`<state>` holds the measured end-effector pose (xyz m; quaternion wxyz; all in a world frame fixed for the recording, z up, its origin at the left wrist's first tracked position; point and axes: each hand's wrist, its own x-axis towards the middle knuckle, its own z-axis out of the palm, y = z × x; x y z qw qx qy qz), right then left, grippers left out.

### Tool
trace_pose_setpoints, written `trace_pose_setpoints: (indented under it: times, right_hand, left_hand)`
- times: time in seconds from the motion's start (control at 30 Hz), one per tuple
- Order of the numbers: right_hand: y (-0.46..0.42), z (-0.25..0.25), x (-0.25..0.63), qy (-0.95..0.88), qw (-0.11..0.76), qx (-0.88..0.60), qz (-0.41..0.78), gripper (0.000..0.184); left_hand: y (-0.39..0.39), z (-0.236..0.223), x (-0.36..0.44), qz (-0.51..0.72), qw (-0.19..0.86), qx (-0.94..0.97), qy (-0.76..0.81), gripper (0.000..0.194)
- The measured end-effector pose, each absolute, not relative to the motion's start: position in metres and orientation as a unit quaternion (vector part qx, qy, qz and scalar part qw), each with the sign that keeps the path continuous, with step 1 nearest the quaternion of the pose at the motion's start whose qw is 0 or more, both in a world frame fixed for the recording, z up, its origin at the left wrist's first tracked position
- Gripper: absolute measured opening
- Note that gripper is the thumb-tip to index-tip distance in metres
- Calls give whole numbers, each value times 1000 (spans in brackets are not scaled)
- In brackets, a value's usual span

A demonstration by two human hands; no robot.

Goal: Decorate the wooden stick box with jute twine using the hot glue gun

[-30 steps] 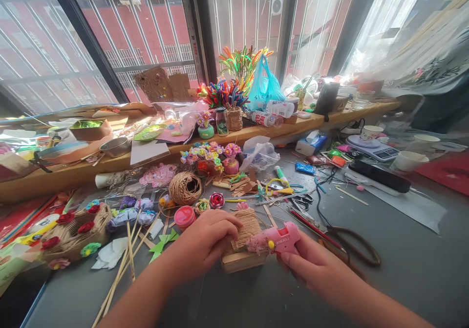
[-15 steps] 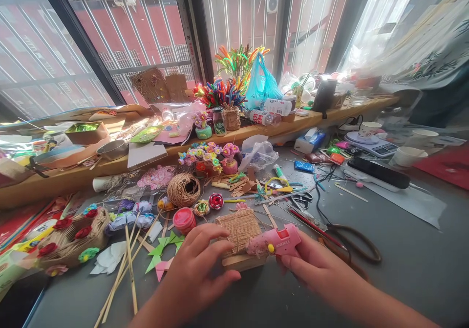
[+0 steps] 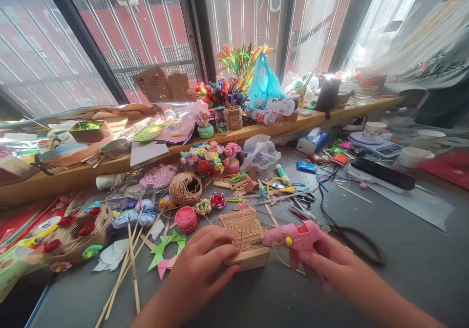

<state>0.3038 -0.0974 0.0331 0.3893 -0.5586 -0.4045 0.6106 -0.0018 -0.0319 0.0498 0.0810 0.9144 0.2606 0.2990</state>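
My right hand (image 3: pixel 326 257) is wrapped round the handle of a pink glue gun (image 3: pixel 298 237). Its nozzle points left, at the right edge of a twine-wrapped wooden box (image 3: pixel 240 228). On the box's left corner rests my left hand (image 3: pixel 205 259), fingers along the top and thumb low at the front, holding it. A loose strand of twine crosses the wrapped top. Bare wood shows along the box's front edge. Just behind the left hand stands a red-lidded jar (image 3: pixel 186 219), and a ball of twine (image 3: pixel 185 189) lies farther back.
Wooden sticks (image 3: pixel 134 269) and a green paper star (image 3: pixel 161 250) lie left of my hand. A twine basket with flowers (image 3: pixel 78 237) sits farther left. Large black-handled scissors (image 3: pixel 361 245) lie at the right. Craft scraps and a wooden ledge (image 3: pixel 249 135) span the back.
The glue gun has moved right, off the top of the box to its right edge. My left hand has closed in on the box's left corner. The view has shifted slightly.
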Motion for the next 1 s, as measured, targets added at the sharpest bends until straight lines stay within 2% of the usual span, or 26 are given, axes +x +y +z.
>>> trace_pose_setpoints:
  times: [0.17,0.33,0.5,0.63,0.8,1.0]
  right_hand:
    - [-99,29,309,-370,431,-565,598,41]
    - [-98,21,313,-358,422,-578,599,45]
    - [-100,20,316,-327,440,-584,598,44]
    - [-103,19,321,-299,455,-574,612,42]
    - [-101,18,335,-301,461,-569,611,36]
    - [-86,45,320,-276,482,-465,689,38]
  left_hand:
    - [-32,44,-6,301,14,924,234,18]
    - [-30,40,-9,325,-9,918,226,28]
    - [-31,43,-7,310,-26,925,219,19]
    - [-32,41,-10,316,-5,921,227,20]
    - [-33,32,-18,360,71,881,300,42]
    - [-32,38,-12,313,23,921,232,26]
